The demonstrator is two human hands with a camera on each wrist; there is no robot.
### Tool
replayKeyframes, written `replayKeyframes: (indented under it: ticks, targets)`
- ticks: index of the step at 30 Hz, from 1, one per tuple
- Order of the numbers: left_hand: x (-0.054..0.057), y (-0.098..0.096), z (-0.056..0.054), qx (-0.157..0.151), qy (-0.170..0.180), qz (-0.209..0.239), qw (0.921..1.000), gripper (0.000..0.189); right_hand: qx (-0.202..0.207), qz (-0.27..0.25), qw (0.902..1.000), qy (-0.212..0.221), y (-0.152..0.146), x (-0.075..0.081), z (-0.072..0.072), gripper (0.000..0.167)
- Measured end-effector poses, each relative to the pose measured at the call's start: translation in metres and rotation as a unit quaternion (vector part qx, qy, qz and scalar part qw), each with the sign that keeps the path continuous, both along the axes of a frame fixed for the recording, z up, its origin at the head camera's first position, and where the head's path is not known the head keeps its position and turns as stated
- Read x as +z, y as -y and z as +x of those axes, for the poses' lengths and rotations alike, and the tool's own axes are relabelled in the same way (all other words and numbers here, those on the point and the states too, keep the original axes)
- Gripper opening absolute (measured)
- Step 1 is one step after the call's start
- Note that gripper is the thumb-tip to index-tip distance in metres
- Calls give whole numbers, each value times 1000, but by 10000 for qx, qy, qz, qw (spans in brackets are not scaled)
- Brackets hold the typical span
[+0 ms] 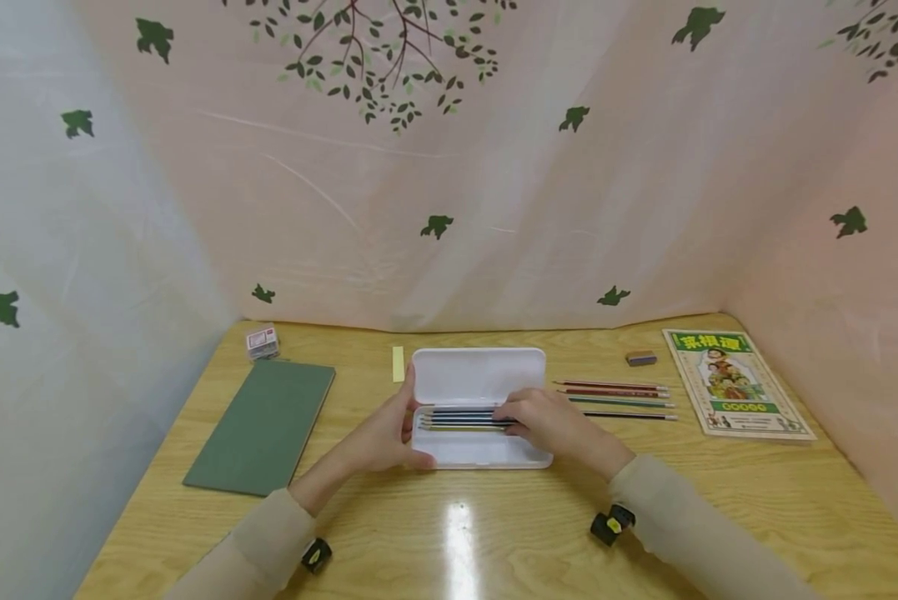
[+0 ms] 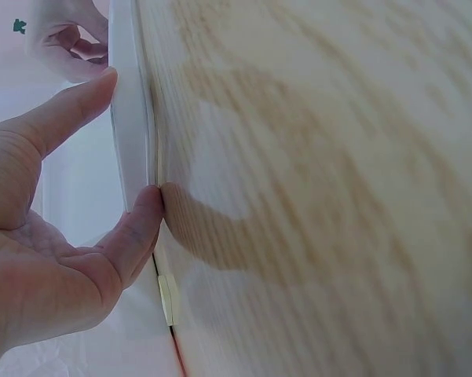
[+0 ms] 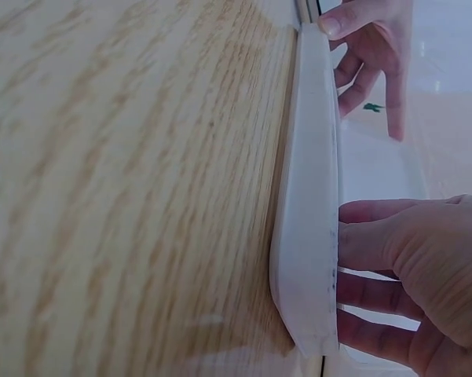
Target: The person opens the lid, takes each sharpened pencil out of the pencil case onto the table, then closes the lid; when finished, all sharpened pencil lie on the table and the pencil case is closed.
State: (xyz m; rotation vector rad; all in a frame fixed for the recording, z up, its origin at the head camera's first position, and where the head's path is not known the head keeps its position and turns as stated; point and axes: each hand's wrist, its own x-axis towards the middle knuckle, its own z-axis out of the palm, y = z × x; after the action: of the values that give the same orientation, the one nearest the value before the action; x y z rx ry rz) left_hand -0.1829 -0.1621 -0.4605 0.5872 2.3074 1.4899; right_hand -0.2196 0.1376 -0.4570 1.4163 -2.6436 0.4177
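White pencil case [image 1: 486, 452], one, on the counter [image 1: 381, 533] in front of the person: lid raised at the far side, tray flat and facing up. Contents: several slim pencils [image 1: 459, 422], laid lengthwise side by side, mostly dark, the nearest yellowish. Left hand [image 1: 384, 433]: grips the left end of the case, thumb at the near corner, fingers along the end wall, moderately spread. Right hand [image 1: 549, 421]: reaches into the tray, fingers bent down over the right ends of the pencils; fingertips partly hidden, so whether they pinch any cannot be told. Right of the case: four loose pencils [image 1: 614, 392], roughly parallel, two reddish, one green, one dark. Beyond these: a small two-tone block [image 1: 641, 358], brown and violet. Far right: one illustrated booklet [image 1: 741, 383] with green title panel and Chinese characters. Behind the case's left corner: a pale yellow strip [image 1: 398, 364]. Left: one green notebook [image 1: 261, 429], closed, lying aslant; just beyond it, a small white-and-red box [image 1: 263, 342]. Backdrop: pale cloth [image 1: 328, 208] printed with green birds and leafy branches.
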Motion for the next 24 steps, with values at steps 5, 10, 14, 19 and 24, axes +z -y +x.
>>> replayKeyframes:
  ticks: [5,10,14,19,24]
  targets:
    - [1,0,0,8,34,4,10000,143,0,-62,10000,7,0,-2,0,23]
    - [0,1,0,-2,53,10,10000,143,-9,-48,10000,-28,1,-3,1,22]
    - [0,1,-1,22,-18,-121,9999,143,-67,-24,10000,27,1,-2,2,22]
    - [-1,-2,-2,-32,-10,-59,10000,142,-193,54,9996,208,0,2,2,23]
    - [0,-1,-1,56,55,-73,9999,143,-234,144,9991,337,4,4,2,25]
